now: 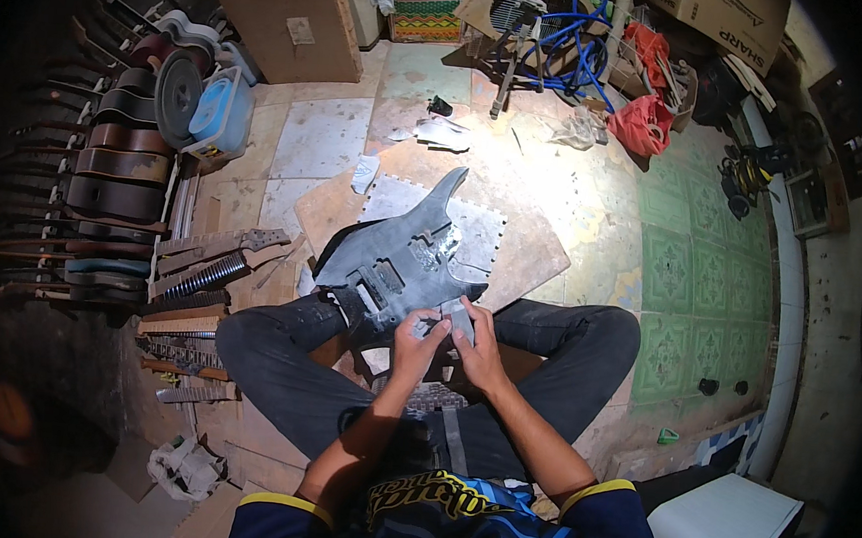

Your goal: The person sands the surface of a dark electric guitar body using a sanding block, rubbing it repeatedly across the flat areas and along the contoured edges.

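Observation:
A grey, unpainted-looking electric guitar body (396, 267) with open cavities lies across my lap, over a light foam mat (483, 241) on a board. My left hand (414, 338) is closed on a small grey piece, perhaps sandpaper, just below the body's lower part. My right hand (475, 347) grips a flat grey rectangle (456, 316), which looks like sandpaper, beside the body's lower horn, with the thumbs of both hands close together. Small pale scraps (363, 172) lie beyond the body.
Guitar bodies (121, 192) line a rack at the left, beside loose necks (211, 274) and a plastic tub (221, 124). Blue hose (565, 68), red bags (641, 124) and cardboard boxes (708, 28) crowd the back. A white appliance (722, 534) stands at the lower right.

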`<state>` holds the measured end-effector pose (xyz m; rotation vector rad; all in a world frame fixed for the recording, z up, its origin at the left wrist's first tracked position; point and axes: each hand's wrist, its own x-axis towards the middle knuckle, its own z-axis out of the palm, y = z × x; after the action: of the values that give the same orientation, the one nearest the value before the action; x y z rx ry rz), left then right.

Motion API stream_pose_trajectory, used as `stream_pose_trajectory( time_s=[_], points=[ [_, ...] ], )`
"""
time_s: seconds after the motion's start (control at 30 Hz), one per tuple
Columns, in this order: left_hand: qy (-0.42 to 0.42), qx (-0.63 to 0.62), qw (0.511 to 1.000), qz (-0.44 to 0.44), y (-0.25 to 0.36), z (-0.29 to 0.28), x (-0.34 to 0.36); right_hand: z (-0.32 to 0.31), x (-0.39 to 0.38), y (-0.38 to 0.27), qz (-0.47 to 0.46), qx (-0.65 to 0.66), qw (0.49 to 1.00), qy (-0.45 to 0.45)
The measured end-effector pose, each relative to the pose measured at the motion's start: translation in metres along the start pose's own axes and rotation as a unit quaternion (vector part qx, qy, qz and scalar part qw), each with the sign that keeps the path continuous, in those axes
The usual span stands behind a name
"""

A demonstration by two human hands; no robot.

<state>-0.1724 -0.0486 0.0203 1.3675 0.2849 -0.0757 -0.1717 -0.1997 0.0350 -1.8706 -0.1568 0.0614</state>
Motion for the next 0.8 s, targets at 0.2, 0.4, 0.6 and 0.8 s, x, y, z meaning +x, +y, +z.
stream_pose_trajectory(
  time_s=[0.2,0.4,0.6,0.8],
  points=[
    [0.010,-0.055,0.998,0.011,-0.008,-0.012,0.007,0.001,0.000,-0.008,-0.036,-0.065,0.997,-0.019],
    [-0.017,-0.031,0.999,-0.038,0.007,-0.016,0.015,0.001,0.001,-0.013,0.072,0.042,0.996,-0.044],
    [0.080,0.463,0.871,0.143,0.040,-0.061,0.107,-0.008,0.017,0.008,0.083,-0.091,0.984,0.128],
    [0.028,0.605,0.770,0.201,0.038,-0.098,0.168,0.007,0.033,0.011,0.074,-0.319,0.937,0.118]
  ],
)
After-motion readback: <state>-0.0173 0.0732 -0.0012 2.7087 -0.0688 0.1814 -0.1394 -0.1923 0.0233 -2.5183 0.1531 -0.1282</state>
